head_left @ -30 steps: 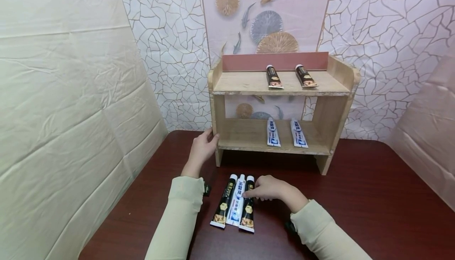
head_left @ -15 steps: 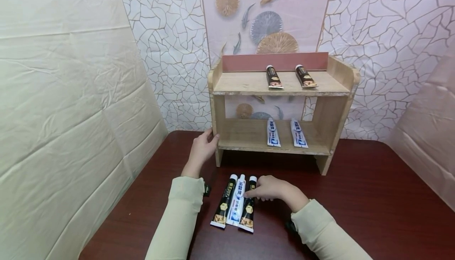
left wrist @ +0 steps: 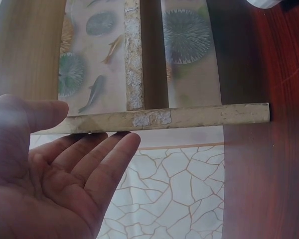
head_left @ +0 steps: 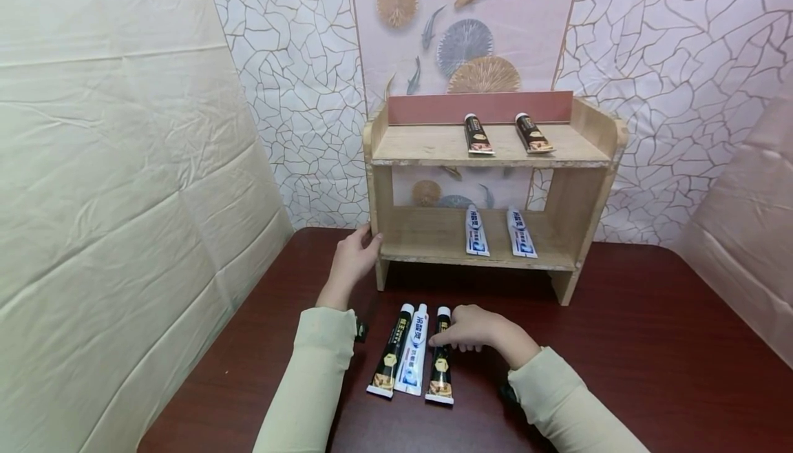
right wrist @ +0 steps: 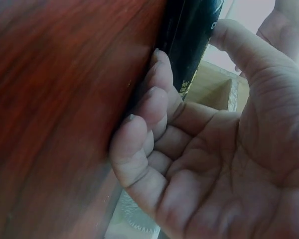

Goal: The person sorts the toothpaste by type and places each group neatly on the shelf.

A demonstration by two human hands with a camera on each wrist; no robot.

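Observation:
In the head view my left hand [head_left: 356,255] holds the left side panel of a small wooden shelf [head_left: 489,261]. The left wrist view shows thumb and fingers on opposite faces of the panel edge [left wrist: 199,118]. My right hand [head_left: 476,328] grips a black toothpaste tube [head_left: 440,367] lying on the table, thumb on its left side and curled fingers on its right. In the right wrist view those fingers reach beside the black tube's wall [right wrist: 192,45]. Left of it lie a white-and-blue toothpaste tube [head_left: 411,360] and another black tube [head_left: 392,353], side by side.
Two black tubes [head_left: 478,135] [head_left: 531,133] lie on the shelf's top board. Two white-and-blue tubes [head_left: 476,233] [head_left: 521,234] lie on the lower board. The dark red table [head_left: 650,343] runs up to the patterned backdrop [head_left: 310,95].
The right-hand black tube has shifted right, opening a gap from the white tube, and stands straighter. My right hand has moved slightly right with it. The left hand has stayed put.

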